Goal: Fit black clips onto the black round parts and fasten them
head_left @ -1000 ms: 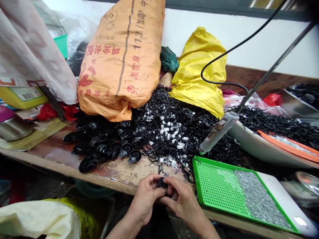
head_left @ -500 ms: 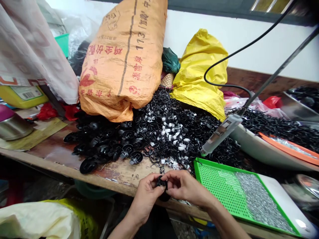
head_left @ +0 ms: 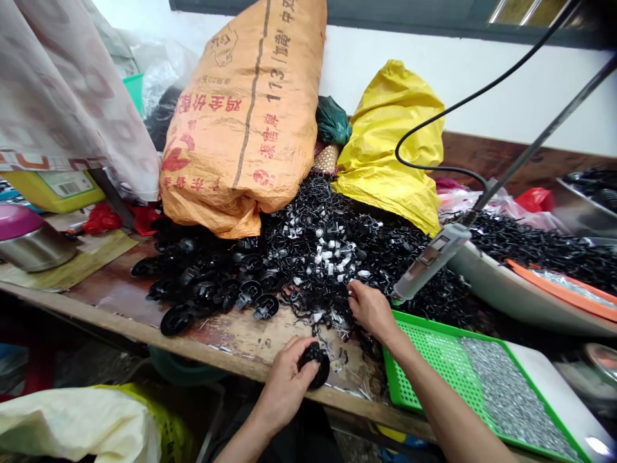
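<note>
Disc point(head_left: 324, 374) clamped in left hand point(head_left: 288, 378).
Right hand point(head_left: 371, 310) lies at disc's one o'clock, by white bits point(head_left: 328, 254) (its grip: cannot tell).

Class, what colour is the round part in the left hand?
The round part is black, clearest in the head view.

The left hand point(head_left: 292, 370) sits left of the green tray point(head_left: 424, 357), apart from it, thumb and fingers curled into a firm grip, thumb pointing toward the tray. The bare left forearm point(head_left: 250, 427) slants up to it, well left of the tray. The right forearm point(head_left: 434, 402), also bare, crosses over the tray, carrying the right hand point(head_left: 371, 310) just beyond its far left corner, fingers bent inward.
</note>
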`<state>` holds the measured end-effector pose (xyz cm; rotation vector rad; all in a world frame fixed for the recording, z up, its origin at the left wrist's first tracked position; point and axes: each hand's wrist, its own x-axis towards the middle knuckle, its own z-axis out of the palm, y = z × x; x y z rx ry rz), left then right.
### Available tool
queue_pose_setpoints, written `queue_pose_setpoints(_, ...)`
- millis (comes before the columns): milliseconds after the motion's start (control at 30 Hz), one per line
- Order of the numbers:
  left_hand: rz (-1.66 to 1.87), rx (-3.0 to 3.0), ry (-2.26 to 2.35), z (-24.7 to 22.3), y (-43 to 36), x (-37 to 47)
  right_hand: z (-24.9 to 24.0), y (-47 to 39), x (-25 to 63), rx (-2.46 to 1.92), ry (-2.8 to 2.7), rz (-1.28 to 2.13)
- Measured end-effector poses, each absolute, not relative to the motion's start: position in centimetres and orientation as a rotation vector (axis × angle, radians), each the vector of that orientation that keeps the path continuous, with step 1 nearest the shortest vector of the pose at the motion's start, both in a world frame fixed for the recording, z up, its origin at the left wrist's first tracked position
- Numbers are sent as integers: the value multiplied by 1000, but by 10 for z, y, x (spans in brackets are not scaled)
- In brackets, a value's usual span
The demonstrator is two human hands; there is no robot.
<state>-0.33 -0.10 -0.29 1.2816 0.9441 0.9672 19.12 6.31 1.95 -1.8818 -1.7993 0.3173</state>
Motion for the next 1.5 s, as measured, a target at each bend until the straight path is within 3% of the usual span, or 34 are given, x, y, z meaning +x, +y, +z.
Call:
queue_pose_setpoints(300,972,666,846,9,-3,-1,19,15,170,-1635,-1627,514)
queue_pose_setpoints(500,898,523,747,18,-3,-3,12,-21,153,-1315,-1990,376)
queue_pose_setpoints(800,830,747,741,26,-7,-3,8,-28,148,-1372,-1087,1285)
queue_pose_setpoints(967,865,645,812,21,-8,2,10,-23,150,-1430,-1157,959)
queue_pose_setpoints(1167,873,661,795,22,-11,7,19,-25,142,-1348,-1316,998)
queue_pose_setpoints(1500,862,648,835,21,-12,6,17,-32,147,-1315,-1685,607)
